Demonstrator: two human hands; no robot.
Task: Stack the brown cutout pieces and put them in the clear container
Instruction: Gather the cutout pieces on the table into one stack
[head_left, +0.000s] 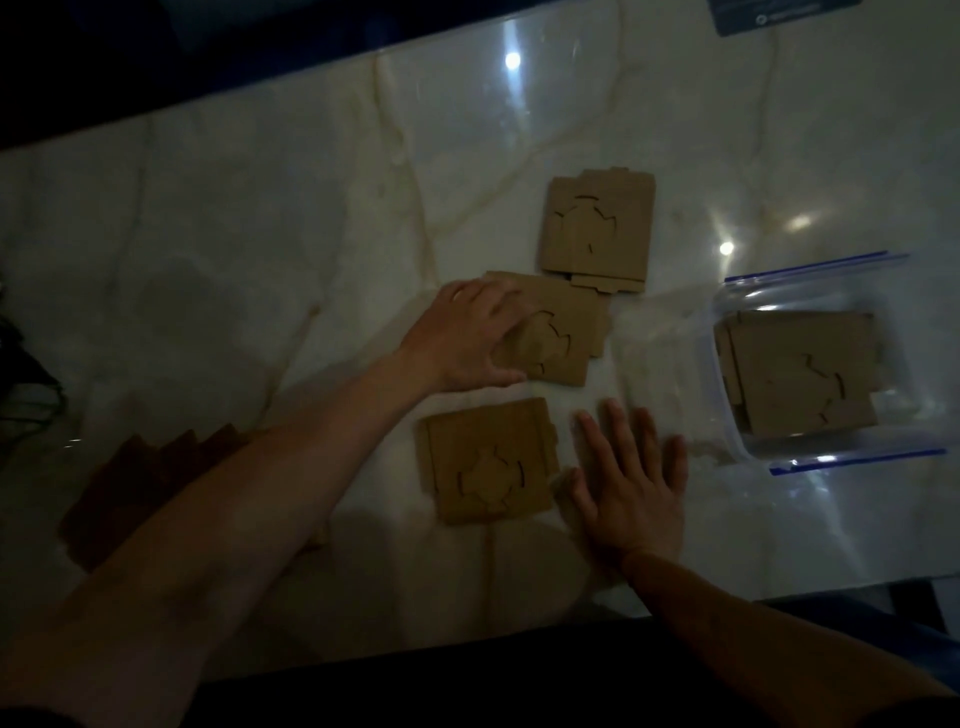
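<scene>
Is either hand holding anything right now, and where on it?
The left hand grips the middle cutout stack at its left edge; the right hand lies flat, holding nothing.

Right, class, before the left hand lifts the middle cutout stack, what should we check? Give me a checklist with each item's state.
1. Left hand grips the middle stack: ok.
2. Middle stack's edges aligned: not ok, they stagger.
3. Right hand free, flat on the table: ok.
4. Room left in the clear container: cannot tell.
5. Far stack and near stack gathered: not ok, both lie apart.

Marble tabletop (260, 234), dark card (779, 15), black cables (31, 374)
</scene>
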